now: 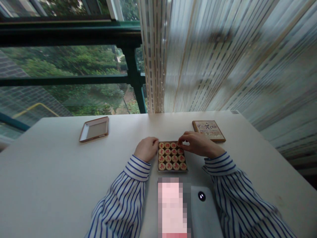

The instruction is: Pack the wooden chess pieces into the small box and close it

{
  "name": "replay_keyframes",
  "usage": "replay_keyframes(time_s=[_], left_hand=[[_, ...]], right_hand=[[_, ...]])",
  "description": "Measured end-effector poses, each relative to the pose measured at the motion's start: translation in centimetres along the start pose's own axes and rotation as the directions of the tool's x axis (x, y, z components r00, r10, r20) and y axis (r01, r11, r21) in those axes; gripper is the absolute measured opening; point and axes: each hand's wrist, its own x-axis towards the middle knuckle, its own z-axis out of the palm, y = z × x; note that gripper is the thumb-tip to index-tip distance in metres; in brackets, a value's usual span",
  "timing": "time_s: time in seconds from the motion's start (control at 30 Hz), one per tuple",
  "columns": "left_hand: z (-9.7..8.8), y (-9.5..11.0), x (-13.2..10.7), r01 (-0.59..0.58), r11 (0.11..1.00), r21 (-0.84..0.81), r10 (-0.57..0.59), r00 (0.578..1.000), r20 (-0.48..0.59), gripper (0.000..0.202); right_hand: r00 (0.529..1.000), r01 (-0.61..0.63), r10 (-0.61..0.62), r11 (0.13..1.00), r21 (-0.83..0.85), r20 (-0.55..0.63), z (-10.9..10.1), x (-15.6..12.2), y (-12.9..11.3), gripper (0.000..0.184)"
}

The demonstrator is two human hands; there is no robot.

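Observation:
A shallow square box (172, 171) in the middle of the white table holds rows of round xiangqi pieces (174, 158) with red characters. My left hand (146, 148) is curled closed at the box's upper left corner, its thumb and fingertips gripping the edge. Over the far right corner, my right hand (198, 144) pinches a xiangqi piece (178, 144) between thumb and forefinger. That piece is partly covered by the fingers, and I cannot tell whether it is lifted or seated in the row.
On the left lies an open box lid (95, 129), inside up. Behind my right hand is a closed box (209, 129) with printed characters. A blurred-out phone-like object (173, 208) and a grey device (206, 215) lie near me. A curtain (198, 59) and window rail stand beyond the table.

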Motion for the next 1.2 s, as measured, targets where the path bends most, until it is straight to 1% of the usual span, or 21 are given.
replay_keyframes(time_s=[0.27, 0.7, 0.93, 1.2], left_hand=[[-0.05, 0.11, 0.01, 0.007, 1.000, 0.009, -0.007, 1.000, 0.019, 0.032], [-0.09, -0.02, -0.02, -0.004, 1.000, -0.002, 0.004, 1.000, 0.007, 0.032], [-0.11, 0.07, -0.02, 0.009, 1.000, -0.008, -0.008, 1.000, 0.019, 0.032], [0.05, -0.11, 0.01, -0.007, 1.000, -0.014, 0.007, 1.000, 0.013, 0.031]], right_hand=[[1.000, 0.005, -0.005, 1.000, -0.012, 0.009, 0.00, -0.01, 0.04, 0.022], [1.000, 0.003, -0.002, 0.999, -0.032, 0.010, -0.17, 0.02, -0.07, 0.023], [0.999, -0.005, 0.006, 0.999, -0.036, 0.045, -0.45, -0.04, -0.29, 0.021], [0.999, -0.002, 0.004, 0.998, -0.063, 0.032, -0.36, 0.02, -0.27, 0.020]])
